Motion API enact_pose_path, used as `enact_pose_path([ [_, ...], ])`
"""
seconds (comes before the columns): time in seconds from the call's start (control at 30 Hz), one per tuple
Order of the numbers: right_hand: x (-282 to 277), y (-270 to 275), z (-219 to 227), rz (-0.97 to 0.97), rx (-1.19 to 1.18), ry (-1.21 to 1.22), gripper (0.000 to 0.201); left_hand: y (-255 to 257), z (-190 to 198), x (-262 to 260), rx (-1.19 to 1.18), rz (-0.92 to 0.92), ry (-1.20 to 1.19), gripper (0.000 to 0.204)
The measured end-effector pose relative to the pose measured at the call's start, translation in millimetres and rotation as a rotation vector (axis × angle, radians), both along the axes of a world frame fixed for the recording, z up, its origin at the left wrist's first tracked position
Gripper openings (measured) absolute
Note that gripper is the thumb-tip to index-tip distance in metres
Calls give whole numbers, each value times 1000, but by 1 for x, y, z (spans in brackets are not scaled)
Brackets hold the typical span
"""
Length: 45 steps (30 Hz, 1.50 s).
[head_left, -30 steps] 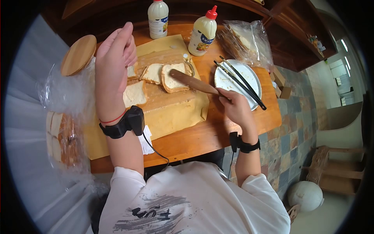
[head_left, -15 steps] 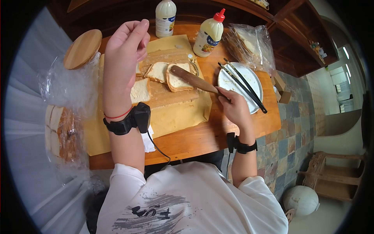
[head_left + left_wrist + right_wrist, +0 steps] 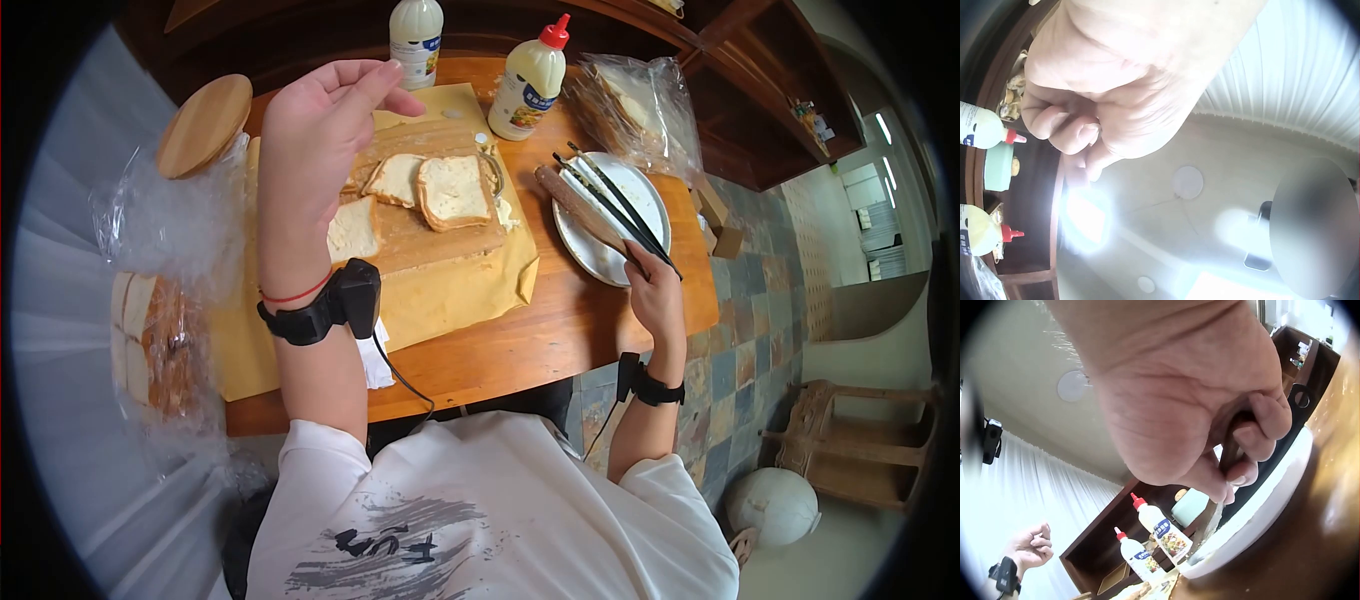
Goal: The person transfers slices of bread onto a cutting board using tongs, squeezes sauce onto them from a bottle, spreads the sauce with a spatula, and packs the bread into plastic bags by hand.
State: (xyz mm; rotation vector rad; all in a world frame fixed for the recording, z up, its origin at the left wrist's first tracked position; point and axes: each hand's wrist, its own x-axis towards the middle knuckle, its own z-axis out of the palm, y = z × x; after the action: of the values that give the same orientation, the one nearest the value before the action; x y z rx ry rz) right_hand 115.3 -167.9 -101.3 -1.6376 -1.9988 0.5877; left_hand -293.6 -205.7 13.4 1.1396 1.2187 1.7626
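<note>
My right hand [image 3: 657, 295] grips the brown wooden spreader [image 3: 580, 208], its blade over the white plate [image 3: 590, 266] beside long black utensils [image 3: 632, 222]. In the right wrist view, fingers curl round the spreader's handle [image 3: 1232, 453] near the plate [image 3: 1254, 540]. My left hand [image 3: 318, 135] is raised above the board's left part, holding nothing visible; the left wrist view shows that hand [image 3: 1116, 87] with several fingers curled toward the palm. Below lie bread slices: one [image 3: 455, 190] overlapping another [image 3: 398, 178], and one [image 3: 352, 230] nearer the left forearm.
White sauce bottles, one with a red cap [image 3: 530, 85], one [image 3: 415, 45] further left, stand at the back. Bagged bread [image 3: 640, 110] lies behind the plate. A round wooden lid [image 3: 205, 125] and wrapped loaf [image 3: 150, 340] are at the left. Yellow paper [image 3: 430, 310] lies under the board.
The spreader has moved right, from the bread slice to over the plate, with my right hand. My left index finger stands more apart from the thumb.
</note>
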Motion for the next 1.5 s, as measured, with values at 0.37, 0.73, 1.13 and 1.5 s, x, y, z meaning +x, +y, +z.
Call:
enact_pose_path([
  [0.37, -2, -7, 9, -8, 128, -270, 27, 0, -2, 1, 16, -10, -17, 22],
  [0.73, 22, 77, 33, -98, 293, -135, 30, 5, -3, 11, 5, -78, -60, 22],
  [1.13, 85, 239, 44, -444, 256, -349, 30, -15, 13, -8, 122, -31, -124, 25],
  [1.5, 6, 163, 194, -91, 549, 120, 27, -51, 32, 17, 255, -124, -318, 21],
])
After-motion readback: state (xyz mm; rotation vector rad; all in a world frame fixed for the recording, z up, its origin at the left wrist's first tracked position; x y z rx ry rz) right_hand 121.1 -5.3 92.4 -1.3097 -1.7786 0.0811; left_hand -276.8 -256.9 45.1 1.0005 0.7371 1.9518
